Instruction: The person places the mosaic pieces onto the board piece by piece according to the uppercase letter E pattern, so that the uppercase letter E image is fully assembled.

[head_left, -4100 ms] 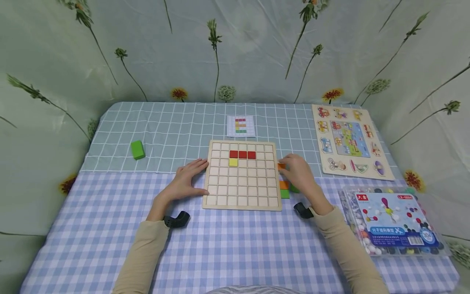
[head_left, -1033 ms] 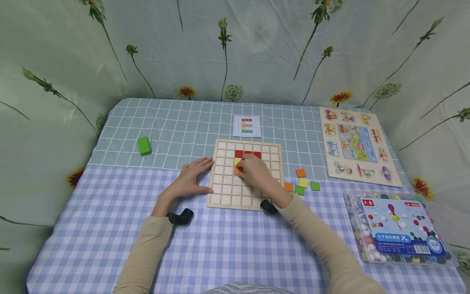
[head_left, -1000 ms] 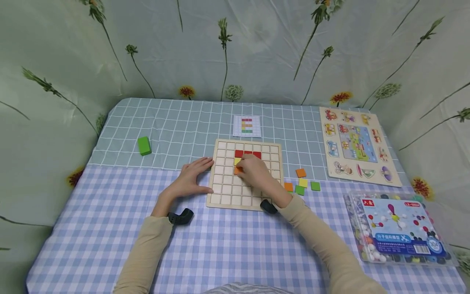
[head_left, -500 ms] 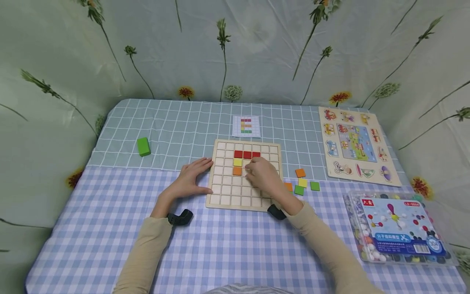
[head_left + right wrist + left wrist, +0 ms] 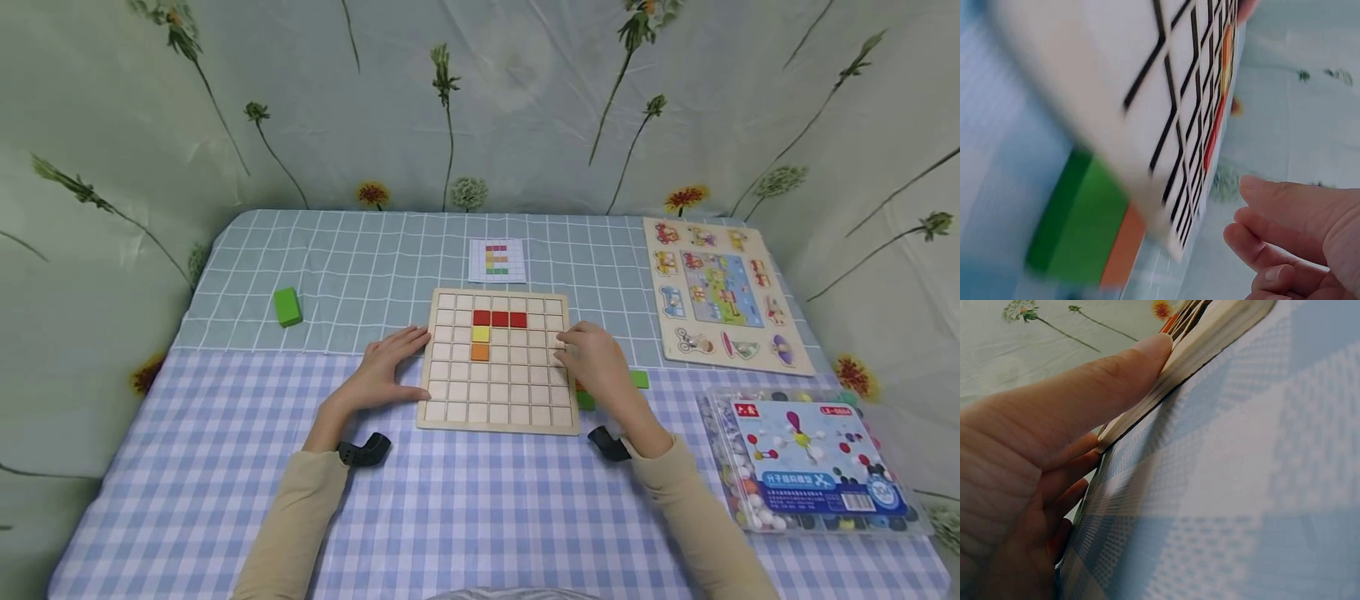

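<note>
A wooden grid board lies in front of me, with three red tiles in a row. Below the leftmost red one sit a yellow tile and an orange tile. My left hand rests at the board's left edge, thumb and fingers spread against it. At the right edge hovers my right hand, its fingers loosely bent and holding nothing in the right wrist view. Loose tiles lie under and beside it: a green tile by the board and another green tile; others are partly hidden.
Behind the board lies a pattern card with coloured squares. A green block is at the left. To the right are a wooden picture puzzle and a clear plastic box of coloured balls.
The right hand has set the orange tile in the grid under the yellow one, let go, and moved right to the board's edge by the loose tiles. The left hand has stayed put.
</note>
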Action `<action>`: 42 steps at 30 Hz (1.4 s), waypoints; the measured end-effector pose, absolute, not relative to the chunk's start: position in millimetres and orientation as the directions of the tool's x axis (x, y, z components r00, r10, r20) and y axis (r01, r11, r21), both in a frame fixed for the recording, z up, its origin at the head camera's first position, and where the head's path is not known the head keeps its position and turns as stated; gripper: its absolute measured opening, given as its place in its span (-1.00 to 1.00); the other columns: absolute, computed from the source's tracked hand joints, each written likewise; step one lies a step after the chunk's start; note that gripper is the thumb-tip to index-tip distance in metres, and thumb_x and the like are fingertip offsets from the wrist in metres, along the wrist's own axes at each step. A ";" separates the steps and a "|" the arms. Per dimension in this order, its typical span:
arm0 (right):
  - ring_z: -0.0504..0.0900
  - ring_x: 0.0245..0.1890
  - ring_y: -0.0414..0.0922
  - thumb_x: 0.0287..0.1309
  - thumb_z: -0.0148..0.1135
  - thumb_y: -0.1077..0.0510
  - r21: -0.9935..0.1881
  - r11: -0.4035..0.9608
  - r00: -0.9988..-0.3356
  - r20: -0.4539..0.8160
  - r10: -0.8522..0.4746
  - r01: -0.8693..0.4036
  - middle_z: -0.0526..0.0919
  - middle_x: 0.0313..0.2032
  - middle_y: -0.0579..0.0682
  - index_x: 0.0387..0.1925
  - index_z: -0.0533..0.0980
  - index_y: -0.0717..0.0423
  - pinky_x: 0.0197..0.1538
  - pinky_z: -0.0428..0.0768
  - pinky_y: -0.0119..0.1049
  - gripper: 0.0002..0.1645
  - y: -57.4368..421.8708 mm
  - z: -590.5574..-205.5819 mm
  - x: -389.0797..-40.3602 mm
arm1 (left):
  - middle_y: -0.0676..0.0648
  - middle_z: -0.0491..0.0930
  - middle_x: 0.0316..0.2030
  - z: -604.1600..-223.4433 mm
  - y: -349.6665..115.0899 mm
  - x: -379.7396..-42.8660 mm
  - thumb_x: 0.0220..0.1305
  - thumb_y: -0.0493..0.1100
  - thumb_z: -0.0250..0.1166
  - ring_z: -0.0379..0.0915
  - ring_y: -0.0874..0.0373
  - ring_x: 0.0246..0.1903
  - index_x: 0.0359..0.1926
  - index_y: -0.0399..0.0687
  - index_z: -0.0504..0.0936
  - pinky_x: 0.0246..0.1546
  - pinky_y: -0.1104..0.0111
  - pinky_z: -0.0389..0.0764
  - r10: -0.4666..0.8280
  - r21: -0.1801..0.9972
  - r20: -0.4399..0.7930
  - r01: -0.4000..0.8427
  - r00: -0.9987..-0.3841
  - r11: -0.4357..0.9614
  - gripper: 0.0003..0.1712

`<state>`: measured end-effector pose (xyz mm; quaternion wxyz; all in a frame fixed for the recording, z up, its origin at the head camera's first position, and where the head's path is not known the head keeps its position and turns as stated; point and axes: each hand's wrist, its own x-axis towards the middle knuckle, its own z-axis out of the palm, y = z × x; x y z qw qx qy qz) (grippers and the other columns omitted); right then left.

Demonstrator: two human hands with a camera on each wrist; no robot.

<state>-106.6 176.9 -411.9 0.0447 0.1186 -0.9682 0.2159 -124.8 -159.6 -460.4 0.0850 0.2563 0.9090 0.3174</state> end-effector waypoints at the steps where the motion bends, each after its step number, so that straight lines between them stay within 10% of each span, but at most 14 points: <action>1: 0.63 -0.22 0.09 0.00 0.35 0.22 -0.398 0.886 -0.970 0.143 -0.197 -0.239 0.67 -0.23 0.19 -0.19 0.65 0.30 -0.19 0.58 -0.09 -0.70 181.2 -411.8 -106.0 | -0.15 0.17 0.41 -460.1 -159.7 -124.3 -0.15 0.10 0.49 -0.04 -0.11 0.43 0.38 -0.12 0.21 0.16 -0.06 0.04 0.519 0.620 0.006 0.410 -0.855 0.668 0.08; 18: 0.63 -0.31 0.19 0.01 0.35 0.24 -0.420 0.899 -0.977 0.210 -0.036 -0.123 0.67 -0.30 0.32 -0.22 0.63 0.40 -0.23 0.55 0.01 -0.69 227.7 -416.0 -100.1 | -0.15 0.18 0.41 -461.2 -157.9 -126.3 -0.16 0.10 0.50 -0.04 -0.10 0.43 0.38 -0.12 0.21 0.14 -0.05 0.06 0.519 0.623 0.007 0.410 -0.855 0.666 0.09; 42: 0.61 -0.14 0.24 0.07 0.28 0.13 -0.403 0.912 -0.996 -0.068 0.053 0.076 0.66 -0.17 0.35 -0.17 0.60 0.43 -0.09 0.54 0.04 -0.59 231.3 -420.1 -105.8 | -0.14 0.17 0.41 -459.3 -159.1 -124.0 -0.16 0.10 0.50 -0.05 -0.11 0.43 0.38 -0.11 0.21 0.15 -0.08 0.04 0.510 0.628 -0.010 0.392 -0.860 0.673 0.09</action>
